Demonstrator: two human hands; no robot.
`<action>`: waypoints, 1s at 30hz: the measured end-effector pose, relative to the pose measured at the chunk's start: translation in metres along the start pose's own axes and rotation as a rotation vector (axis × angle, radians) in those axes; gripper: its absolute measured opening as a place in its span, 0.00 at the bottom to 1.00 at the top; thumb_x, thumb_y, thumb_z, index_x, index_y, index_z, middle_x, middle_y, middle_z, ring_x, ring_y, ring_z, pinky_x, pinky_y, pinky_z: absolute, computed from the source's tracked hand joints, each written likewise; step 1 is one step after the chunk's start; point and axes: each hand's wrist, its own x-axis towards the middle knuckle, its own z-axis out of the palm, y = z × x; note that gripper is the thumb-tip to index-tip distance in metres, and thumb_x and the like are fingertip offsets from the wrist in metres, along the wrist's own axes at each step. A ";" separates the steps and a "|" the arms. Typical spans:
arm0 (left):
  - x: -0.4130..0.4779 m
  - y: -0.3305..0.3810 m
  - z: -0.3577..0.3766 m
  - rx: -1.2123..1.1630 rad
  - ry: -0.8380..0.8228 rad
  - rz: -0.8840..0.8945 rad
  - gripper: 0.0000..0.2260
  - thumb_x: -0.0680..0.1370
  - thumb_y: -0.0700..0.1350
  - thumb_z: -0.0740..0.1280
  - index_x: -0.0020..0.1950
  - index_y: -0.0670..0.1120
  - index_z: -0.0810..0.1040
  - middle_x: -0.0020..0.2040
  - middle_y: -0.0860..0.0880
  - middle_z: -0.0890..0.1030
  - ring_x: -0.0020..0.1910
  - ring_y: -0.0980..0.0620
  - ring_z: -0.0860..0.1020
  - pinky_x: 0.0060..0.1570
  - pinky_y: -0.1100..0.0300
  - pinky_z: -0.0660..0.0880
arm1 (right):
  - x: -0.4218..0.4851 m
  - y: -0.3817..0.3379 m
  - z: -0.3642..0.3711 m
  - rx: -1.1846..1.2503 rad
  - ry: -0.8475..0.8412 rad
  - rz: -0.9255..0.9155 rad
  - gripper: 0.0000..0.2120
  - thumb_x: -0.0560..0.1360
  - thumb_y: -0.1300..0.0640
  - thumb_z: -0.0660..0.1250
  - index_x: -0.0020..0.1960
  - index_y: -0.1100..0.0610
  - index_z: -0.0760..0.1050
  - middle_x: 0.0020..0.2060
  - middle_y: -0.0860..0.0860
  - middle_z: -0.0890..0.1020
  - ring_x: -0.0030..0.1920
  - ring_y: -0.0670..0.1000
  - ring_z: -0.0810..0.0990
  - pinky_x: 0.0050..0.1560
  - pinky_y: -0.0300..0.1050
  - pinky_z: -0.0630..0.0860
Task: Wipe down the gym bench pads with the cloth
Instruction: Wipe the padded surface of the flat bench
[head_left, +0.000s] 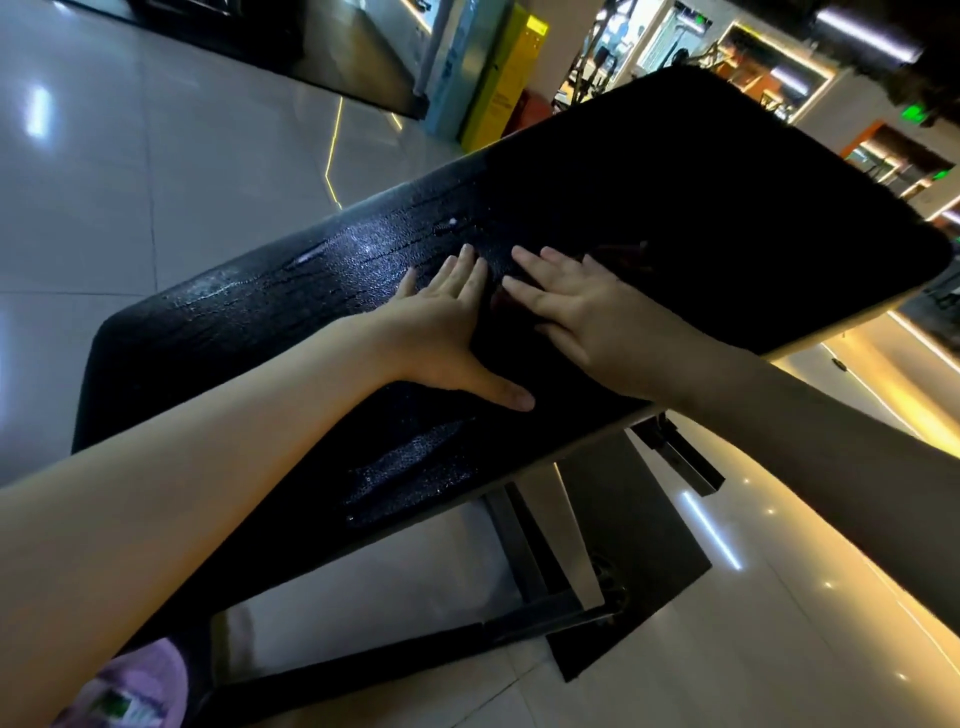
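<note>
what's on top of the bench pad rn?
Both hands lie flat on the bench pad: left hand and right hand, fingers straight. Shiny streaks run beside them. Anything under the palms is covered.

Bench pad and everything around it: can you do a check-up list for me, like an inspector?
surface: black bench pad, cracked, with shiny patches.
job's things: cloth not made out; purple thing at bottom-left, cannot tell what.
clutter: nothing seen.
grippers: left hand and right hand lie flat on the pad, fingers straight, holding nothing.
cables: nothing seen.
surroundings: glossy tiled floor, metal bench frame below, yellow panel behind.
</note>
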 end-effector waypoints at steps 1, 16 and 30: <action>0.000 0.001 0.000 -0.002 -0.001 -0.006 0.70 0.49 0.80 0.57 0.78 0.43 0.32 0.78 0.46 0.31 0.77 0.51 0.33 0.76 0.45 0.36 | 0.010 -0.001 0.000 -0.004 0.000 0.012 0.25 0.82 0.56 0.53 0.78 0.51 0.52 0.78 0.48 0.47 0.77 0.48 0.44 0.74 0.45 0.40; -0.017 0.019 -0.053 -1.122 0.183 0.114 0.15 0.74 0.57 0.67 0.54 0.48 0.79 0.39 0.55 0.83 0.39 0.61 0.81 0.48 0.65 0.77 | -0.007 0.003 -0.032 0.868 0.348 0.103 0.18 0.81 0.63 0.58 0.70 0.56 0.70 0.59 0.44 0.77 0.55 0.31 0.75 0.57 0.25 0.69; -0.023 0.060 -0.095 -1.344 0.390 0.141 0.14 0.75 0.27 0.60 0.39 0.44 0.75 0.31 0.48 0.77 0.26 0.56 0.76 0.27 0.67 0.74 | -0.033 0.014 -0.054 1.171 0.484 0.192 0.22 0.73 0.62 0.71 0.66 0.58 0.70 0.56 0.54 0.81 0.54 0.47 0.81 0.55 0.42 0.78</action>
